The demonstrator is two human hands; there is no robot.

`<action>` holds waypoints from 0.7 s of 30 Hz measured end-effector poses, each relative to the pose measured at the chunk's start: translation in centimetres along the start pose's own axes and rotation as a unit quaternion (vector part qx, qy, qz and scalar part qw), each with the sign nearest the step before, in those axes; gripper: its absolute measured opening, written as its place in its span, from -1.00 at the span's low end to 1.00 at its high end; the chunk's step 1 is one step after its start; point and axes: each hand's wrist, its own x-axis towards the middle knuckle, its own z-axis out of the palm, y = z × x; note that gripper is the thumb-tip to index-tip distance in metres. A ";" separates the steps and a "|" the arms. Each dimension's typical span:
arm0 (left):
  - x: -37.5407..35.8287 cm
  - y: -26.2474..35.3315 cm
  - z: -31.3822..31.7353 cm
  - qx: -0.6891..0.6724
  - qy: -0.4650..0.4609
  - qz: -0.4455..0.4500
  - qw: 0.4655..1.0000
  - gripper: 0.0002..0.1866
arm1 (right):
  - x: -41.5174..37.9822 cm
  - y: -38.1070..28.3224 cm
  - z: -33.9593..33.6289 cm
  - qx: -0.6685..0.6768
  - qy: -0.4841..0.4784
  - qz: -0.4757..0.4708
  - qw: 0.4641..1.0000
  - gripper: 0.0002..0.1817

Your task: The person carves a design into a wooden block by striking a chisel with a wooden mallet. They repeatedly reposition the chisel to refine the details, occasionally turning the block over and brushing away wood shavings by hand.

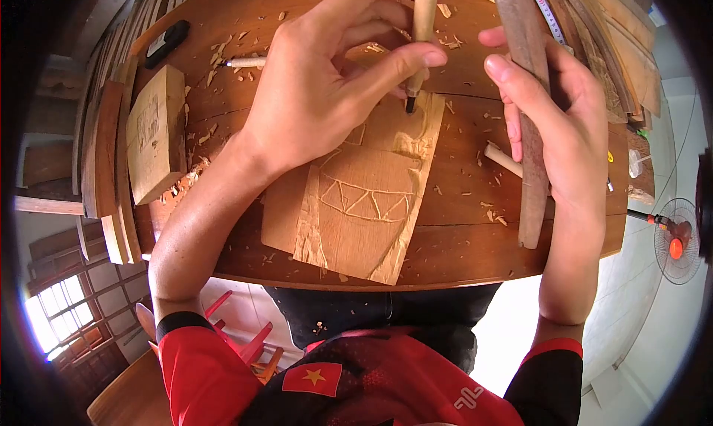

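My left hand [319,84] is closed around the wooden handle of a chisel [425,14], held nearly upright. Its dark metal tip meets the upper right part of a carved wooden board [364,236], close to a chipped-out hollow. Outlined on that board is a rounded shape with a zigzag band, and rough cut strips run along its sides. In my right hand [568,121] is a long, flat-sided wooden bar [533,196], gripped around its middle and apart from the chisel. Part of the board's upper left lies hidden behind my left hand.
Wood chips are scattered over the brown table [460,255]. A thick wood block [156,132] and a black object [167,43] are at left. Another chisel [245,62] and a wooden handle [503,158] lie nearby. A tape measure [546,10] and planks [624,47] line the right.
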 end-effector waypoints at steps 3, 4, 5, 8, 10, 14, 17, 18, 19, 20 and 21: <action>0.0 0.1 0.1 0.037 0.006 0.026 0.999 -0.51 | -0.1 0.0 0.1 -0.001 0.003 -0.008 1.000 -0.55; 0.0 0.4 0.1 0.060 0.009 0.038 0.997 -0.52 | -0.1 0.0 0.1 -0.002 0.001 -0.007 1.000 -0.55; 0.0 0.7 0.1 0.083 0.012 0.050 0.995 -0.52 | -0.1 -0.1 0.1 -0.003 -0.001 -0.006 1.000 -0.55; -0.1 1.5 0.0 0.131 0.012 0.051 0.990 -0.51 | -0.3 -0.2 0.1 -0.011 -0.004 -0.007 1.000 -0.55; -0.2 1.0 0.0 0.127 0.008 0.035 0.991 -0.50 | -0.4 -0.4 0.2 -0.015 0.002 -0.012 1.000 -0.56; -0.6 1.3 0.4 0.092 0.018 -0.025 0.995 -0.54 | -0.6 -0.5 0.0 -0.057 -0.011 -0.001 0.998 -0.51; -1.0 2.0 1.4 0.017 0.050 -0.104 0.993 -0.63 | -0.5 -0.7 -0.7 -0.060 -0.026 -0.082 0.995 -0.45; -0.9 2.0 1.5 0.010 0.050 -0.106 0.993 -0.65 | -0.4 -1.0 -1.3 -0.125 -0.004 -0.124 0.984 -0.41; -0.9 2.0 1.5 0.003 0.051 -0.108 0.993 -0.67 | -0.6 -1.8 -1.8 -0.167 0.038 -0.152 0.973 -0.42; -0.8 2.0 1.4 0.019 0.043 -0.095 0.994 -0.68 | -0.8 -3.1 -2.3 -0.210 0.080 -0.180 0.958 -0.43; -0.7 2.0 1.2 0.037 0.038 -0.083 0.995 -0.69 | -1.0 -4.2 -3.3 -0.207 0.080 -0.207 0.953 -0.43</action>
